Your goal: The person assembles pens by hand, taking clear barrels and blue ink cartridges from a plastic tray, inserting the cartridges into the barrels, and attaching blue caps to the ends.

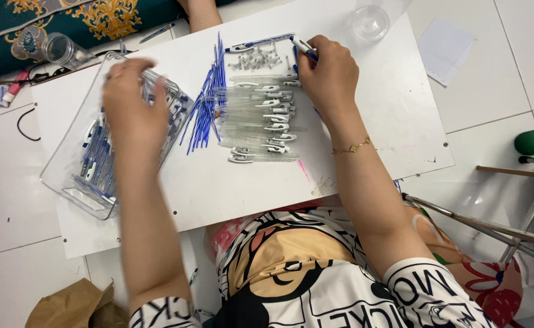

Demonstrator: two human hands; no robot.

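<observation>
Clear plastic formed the tray [66,176] under the blurred left hand [130,109], its grip impossible to tell. Farther off, the right hand [327,76] pinched a pen [304,47] above the board [370,140]: light, stiff, slippery, probably best held mid-barrel.

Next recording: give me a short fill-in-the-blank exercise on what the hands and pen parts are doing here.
1. The left hand reaches over a clear plastic ____ holding finished pens.
2. The right hand holds a ____.
3. The loose refills are ____ in colour.
4. The small metal springs lie on the white ____.

Missing words: tray; pen; blue; board
</observation>
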